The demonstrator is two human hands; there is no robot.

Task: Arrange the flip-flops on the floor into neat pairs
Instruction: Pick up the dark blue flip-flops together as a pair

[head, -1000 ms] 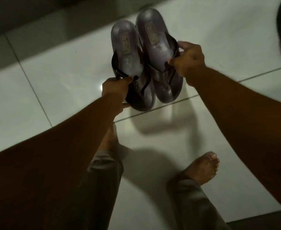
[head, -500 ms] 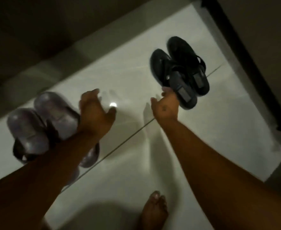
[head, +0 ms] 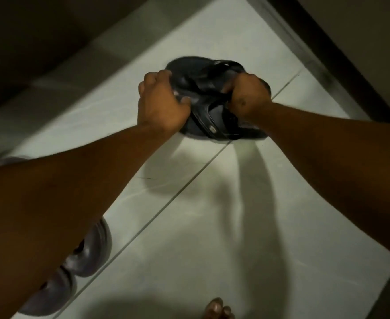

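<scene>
A pair of black flip-flops (head: 209, 107) lies on the white tiled floor at the upper middle. My left hand (head: 160, 104) is closed on the left flip-flop's edge and strap. My right hand (head: 247, 95) is closed on the straps of the right one. The two black soles overlap and my hands hide much of them. A pair of purple-grey flip-flops (head: 90, 256) rests side by side on the floor at the lower left, mostly hidden under my left forearm.
White floor tiles (head: 212, 238) with grout lines run diagonally. A dark wall base (head: 341, 65) borders the floor at the upper right, and a dark wall (head: 28, 54) at the upper left. My bare toes (head: 217, 308) show at the bottom edge.
Both hands let go of the purple-grey pair, which now lies at the lower left. They moved right to the black pair and closed on it.
</scene>
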